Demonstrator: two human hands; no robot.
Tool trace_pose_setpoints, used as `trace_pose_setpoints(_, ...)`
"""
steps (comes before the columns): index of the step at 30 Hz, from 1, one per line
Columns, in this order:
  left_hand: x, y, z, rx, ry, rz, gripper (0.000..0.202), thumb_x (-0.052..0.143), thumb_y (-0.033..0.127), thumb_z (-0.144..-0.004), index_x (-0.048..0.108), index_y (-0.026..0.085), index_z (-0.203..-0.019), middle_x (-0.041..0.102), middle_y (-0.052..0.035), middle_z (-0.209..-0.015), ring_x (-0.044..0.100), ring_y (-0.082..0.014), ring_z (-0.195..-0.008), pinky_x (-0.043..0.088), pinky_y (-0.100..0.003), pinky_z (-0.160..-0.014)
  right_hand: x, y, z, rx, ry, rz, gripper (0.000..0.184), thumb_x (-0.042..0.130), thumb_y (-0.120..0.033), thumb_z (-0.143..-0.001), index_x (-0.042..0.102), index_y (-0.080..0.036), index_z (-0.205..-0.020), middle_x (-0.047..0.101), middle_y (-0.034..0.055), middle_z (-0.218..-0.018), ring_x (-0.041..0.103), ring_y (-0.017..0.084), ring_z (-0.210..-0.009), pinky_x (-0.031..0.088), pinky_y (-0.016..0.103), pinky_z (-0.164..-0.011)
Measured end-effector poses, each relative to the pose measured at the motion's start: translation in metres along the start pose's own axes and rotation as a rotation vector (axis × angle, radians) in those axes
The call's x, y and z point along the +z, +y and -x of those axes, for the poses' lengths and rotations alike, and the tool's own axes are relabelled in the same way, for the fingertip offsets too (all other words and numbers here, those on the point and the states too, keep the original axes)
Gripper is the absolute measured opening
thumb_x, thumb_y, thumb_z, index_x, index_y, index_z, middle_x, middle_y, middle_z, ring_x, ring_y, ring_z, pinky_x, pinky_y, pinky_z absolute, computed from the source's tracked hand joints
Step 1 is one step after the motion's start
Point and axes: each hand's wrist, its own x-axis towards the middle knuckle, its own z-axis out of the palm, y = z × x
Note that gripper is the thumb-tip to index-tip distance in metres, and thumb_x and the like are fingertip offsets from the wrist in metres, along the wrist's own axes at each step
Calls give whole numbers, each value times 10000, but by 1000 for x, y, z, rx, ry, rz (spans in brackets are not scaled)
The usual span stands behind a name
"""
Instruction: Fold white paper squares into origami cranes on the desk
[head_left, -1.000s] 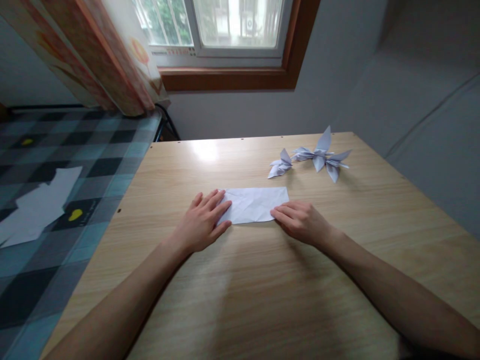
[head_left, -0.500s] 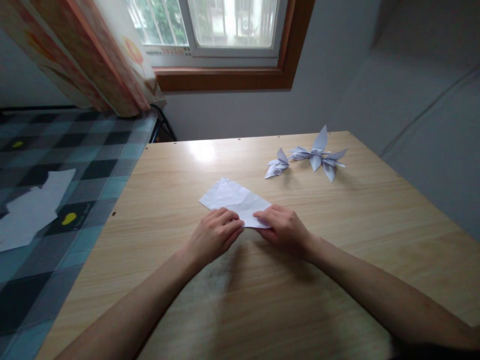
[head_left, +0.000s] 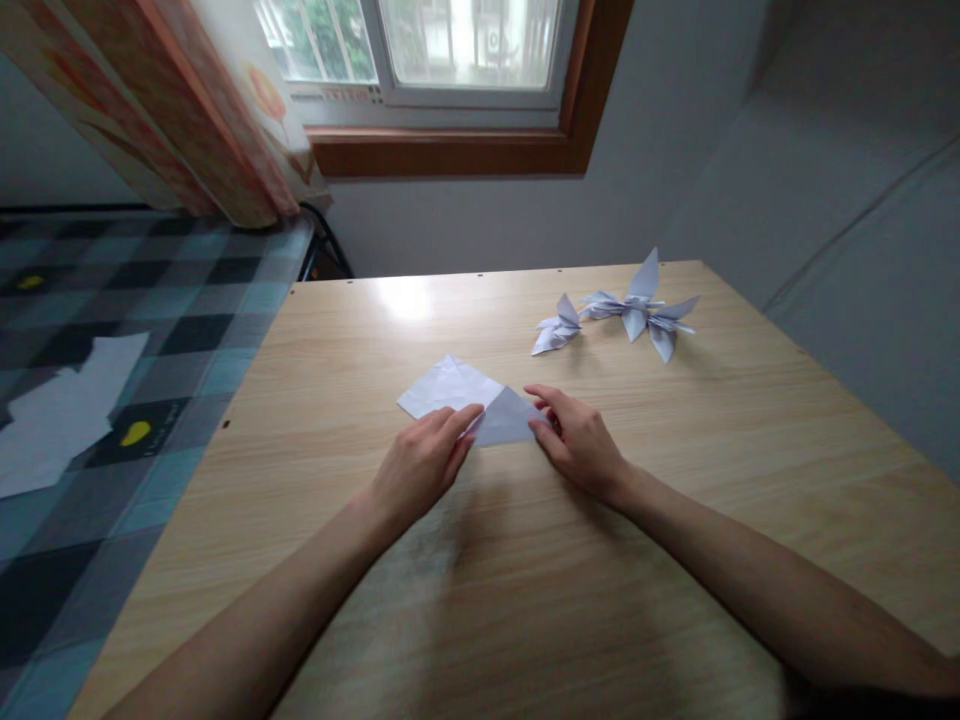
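Note:
A white sheet of paper [head_left: 442, 385] lies on the wooden table, with its right part folded up into a shaded flap. My left hand [head_left: 431, 455] presses its near edge, the fingers together along the left side of the flap. At the paper's right end, my right hand [head_left: 574, 435] pinches the edge between thumb and curled fingers. Part of the paper's near side is hidden under my left fingers. Beyond my right hand stand several folded white paper pieces with pointed petals [head_left: 636, 305], and a smaller one [head_left: 557, 328] sits just left of them.
The pale wooden table [head_left: 337, 350] fills the middle. To the left, white paper scraps [head_left: 67, 420] lie on a checked cloth [head_left: 45, 560]. A window [head_left: 465, 50] with an orange curtain [head_left: 202, 120] is at the back, and a wall borders the right.
The paper's right part has been turned up into a flap. My right hand has shifted slightly right and up with that edge; my left hand has barely moved.

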Motion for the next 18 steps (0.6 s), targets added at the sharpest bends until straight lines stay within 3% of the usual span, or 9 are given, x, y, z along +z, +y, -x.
trace_pose_setpoints(2, 0, -1, 0, 11, -12, -48, 318, 485, 194, -976, 566, 187, -1283, 665, -112, -1123, 661, -179, -859, 564, -320, -761, 0, 1, -1, -22, -7, 65, 323, 547, -148, -907, 605, -164, -1224, 701, 112, -1123, 645, 242, -1016, 530, 372, -883)
trace_pose_setpoints(5, 1, -2, -1, 54, -46, -142, 379, 494, 174, -961, 574, 232, -1328, 554, -143, -1409, 630, -246, -1100, 537, -420, -918, -1, 3, -1, -84, -31, 244, 214, 559, -171, -933, 681, -188, -1108, 688, 118, -1163, 606, 269, -1066, 505, 418, -925)
trace_pose_setpoints(8, 2, -4, -3, 125, -177, -184, 402, 460, 167, -971, 583, 250, -1345, 530, -100, -1478, 509, -296, -1326, 443, -496, -1052, -4, 2, 0, -269, -129, 365, 212, 520, -146, -964, 700, -188, -1067, 712, 109, -1131, 619, 251, -1013, 502, 397, -894)
trace_pose_setpoints(11, 1, -5, -4, 135, -323, -171, 458, 435, 130, -943, 574, 242, -1364, 560, -68, -1460, 487, -293, -1364, 389, -511, -1100, -8, -3, 0, -422, -263, 431, 219, 505, -98, -959, 695, -139, -1059, 720, 129, -1076, 643, 237, -949, 517, 356, -833)
trace_pose_setpoints(14, 0, -5, -4, 118, -371, -138, 501, 426, 133, -927, 537, 226, -1406, 547, -70, -1472, 478, -293, -1378, 369, -518, -1122, -15, -12, 2, -421, -346, 509, 201, 518, -49, -928, 687, -95, -1028, 719, 149, -1036, 660, 235, -888, 522, 328, -777)
trace_pose_setpoints(18, -2, -4, -4, 101, -364, -119, 445, 410, 241, -983, 537, 231, -1409, 549, -75, -1470, 471, -289, -1387, 344, -520, -1150, -28, -26, 10, -277, -409, 604, 192, 528, 8, -873, 672, -97, -944, 714, 141, -934, 659, 227, -771, 492, 313, -667)
